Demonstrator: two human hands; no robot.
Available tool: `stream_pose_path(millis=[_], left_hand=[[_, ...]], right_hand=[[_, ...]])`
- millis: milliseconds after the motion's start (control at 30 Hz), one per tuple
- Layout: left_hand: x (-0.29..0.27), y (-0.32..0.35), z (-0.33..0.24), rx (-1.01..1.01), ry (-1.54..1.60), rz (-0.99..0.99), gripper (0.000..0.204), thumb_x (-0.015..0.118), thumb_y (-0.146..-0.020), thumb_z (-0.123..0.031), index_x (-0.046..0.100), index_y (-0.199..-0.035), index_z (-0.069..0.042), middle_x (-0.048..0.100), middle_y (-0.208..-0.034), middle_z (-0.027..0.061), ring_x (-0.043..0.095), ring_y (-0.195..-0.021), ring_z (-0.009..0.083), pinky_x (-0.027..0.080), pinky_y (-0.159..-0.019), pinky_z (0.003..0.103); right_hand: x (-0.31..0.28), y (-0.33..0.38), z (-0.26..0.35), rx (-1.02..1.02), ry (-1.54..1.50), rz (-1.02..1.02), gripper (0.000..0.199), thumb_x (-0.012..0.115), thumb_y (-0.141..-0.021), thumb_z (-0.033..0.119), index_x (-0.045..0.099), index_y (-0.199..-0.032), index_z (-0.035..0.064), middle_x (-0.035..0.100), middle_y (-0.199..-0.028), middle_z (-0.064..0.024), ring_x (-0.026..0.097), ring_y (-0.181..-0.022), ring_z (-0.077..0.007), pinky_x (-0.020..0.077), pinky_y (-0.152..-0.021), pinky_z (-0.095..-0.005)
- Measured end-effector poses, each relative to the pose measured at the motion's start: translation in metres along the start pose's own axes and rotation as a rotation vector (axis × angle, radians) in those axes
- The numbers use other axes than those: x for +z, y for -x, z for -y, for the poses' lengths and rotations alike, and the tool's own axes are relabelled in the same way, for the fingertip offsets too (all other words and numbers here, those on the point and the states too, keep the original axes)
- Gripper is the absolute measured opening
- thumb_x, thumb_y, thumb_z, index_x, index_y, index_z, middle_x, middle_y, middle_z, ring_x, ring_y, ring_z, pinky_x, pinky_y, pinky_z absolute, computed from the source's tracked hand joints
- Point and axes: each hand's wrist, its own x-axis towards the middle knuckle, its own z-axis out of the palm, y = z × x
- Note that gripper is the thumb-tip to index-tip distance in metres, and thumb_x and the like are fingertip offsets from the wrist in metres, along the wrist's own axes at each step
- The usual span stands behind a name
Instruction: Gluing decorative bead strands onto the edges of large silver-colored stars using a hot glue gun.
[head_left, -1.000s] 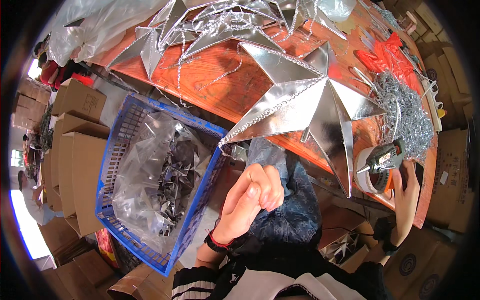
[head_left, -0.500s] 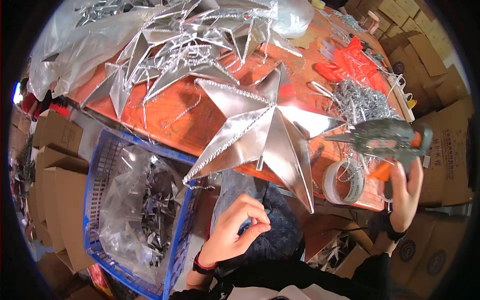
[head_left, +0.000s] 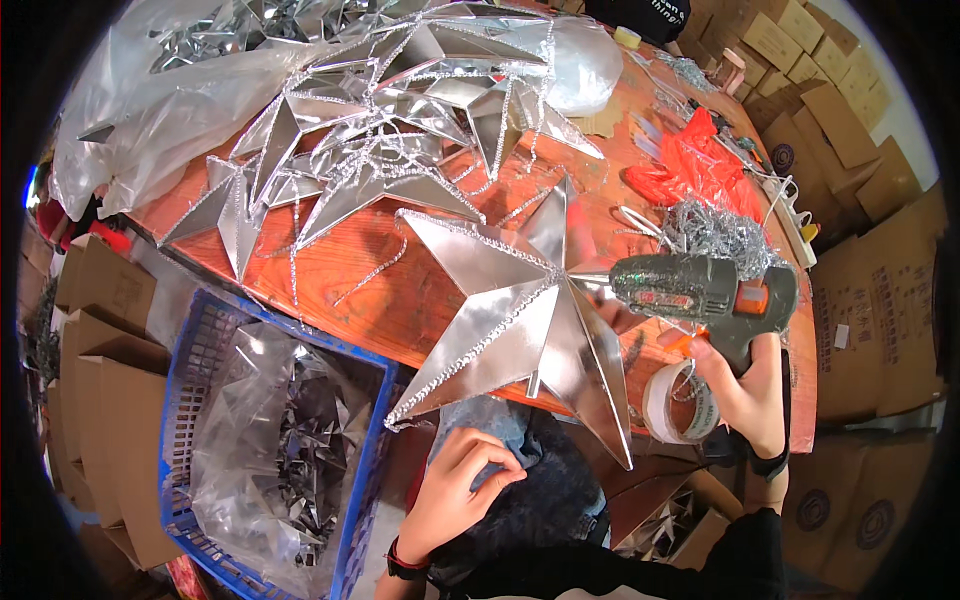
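My right hand grips a dark green hot glue gun with an orange trigger. Its nozzle points left, close to the raised centre of a large silver foil star; whether it touches is unclear. The star lies at the table's front edge, two points jutting past it. Silver tinsel cord runs along the ridges of its upper-left and lower-left points. My left hand is closed below the star, above my lap, thumb and fingertips together. Anything small between those fingertips cannot be made out.
More tinsel-trimmed stars pile up on the orange wooden table. A tape roll, tinsel heap and red plastic bag lie at the right. A blue basket holds bagged silver pieces. Cardboard boxes stand at both sides.
The glue gun has moved left, bringing its nozzle from the star's right point to near its centre. The whole view has shifted slightly. My left hand keeps its curled pose.
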Motion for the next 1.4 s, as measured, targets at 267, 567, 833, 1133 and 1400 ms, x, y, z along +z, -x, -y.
stream_pose_path(millis=[267, 567, 833, 1133, 1400], left_hand=[[0.003, -0.004, 0.009, 0.004, -0.049, -0.022, 0.019, 0.076, -0.066, -0.004, 0.059, -0.075, -0.006, 0.055, -0.077, 0.0054, 0.052, -0.072, 0.0192, 0.042, -0.061, 0.027], [0.004, -0.007, 0.011, -0.001, -0.075, -0.032, 0.014, 0.071, -0.069, -0.001, 0.064, -0.08, -0.005, 0.058, -0.081, 0.0072, 0.055, -0.076, 0.0221, 0.044, -0.065, 0.03], [0.006, -0.005, 0.014, 0.009, -0.078, -0.021, 0.014, 0.069, -0.072, 0.0, 0.064, -0.083, -0.006, 0.059, -0.082, 0.0067, 0.054, -0.075, 0.0215, 0.043, -0.065, 0.029], [0.006, -0.004, 0.014, -0.009, -0.104, -0.028, 0.013, 0.068, -0.073, 0.001, 0.063, -0.083, -0.005, 0.059, -0.084, 0.0063, 0.054, -0.075, 0.0195, 0.045, -0.061, 0.028], [0.007, -0.003, 0.014, -0.06, -0.068, -0.013, 0.015, 0.072, -0.071, -0.005, 0.059, -0.078, -0.005, 0.059, -0.078, 0.0052, 0.055, -0.074, 0.0217, 0.044, -0.063, 0.03]], right_hand=[[0.007, -0.003, 0.001, 0.037, -0.099, -0.045, 0.015, 0.057, -0.084, 0.005, 0.055, -0.095, -0.0038, 0.065, -0.076, -0.0056, 0.053, -0.055, -0.0046, 0.0414, -0.05, -0.0201], [0.005, -0.003, -0.002, -0.051, 0.012, -0.053, 0.012, 0.058, -0.083, 0.005, 0.056, -0.091, -0.0032, 0.065, -0.075, -0.0069, 0.058, -0.064, -0.009, 0.0449, -0.057, -0.0231], [0.005, -0.002, -0.002, -0.001, -0.04, -0.036, 0.016, 0.058, -0.083, 0.005, 0.055, -0.096, -0.0031, 0.064, -0.076, -0.0067, 0.058, -0.067, -0.0093, 0.0454, -0.061, -0.0234], [-0.004, 0.012, -0.003, 0.12, -0.213, -0.099, 0.023, 0.06, -0.082, 0.004, 0.052, -0.103, -0.0028, 0.061, -0.086, -0.0054, 0.057, -0.07, -0.0097, 0.0454, -0.062, -0.0234], [-0.021, 0.042, -0.028, 0.073, -0.196, 0.01, 0.029, 0.05, -0.088, 0.011, 0.042, -0.109, -0.0064, 0.063, -0.085, -0.019, 0.047, -0.045, -0.0103, 0.0391, -0.044, -0.0216]])
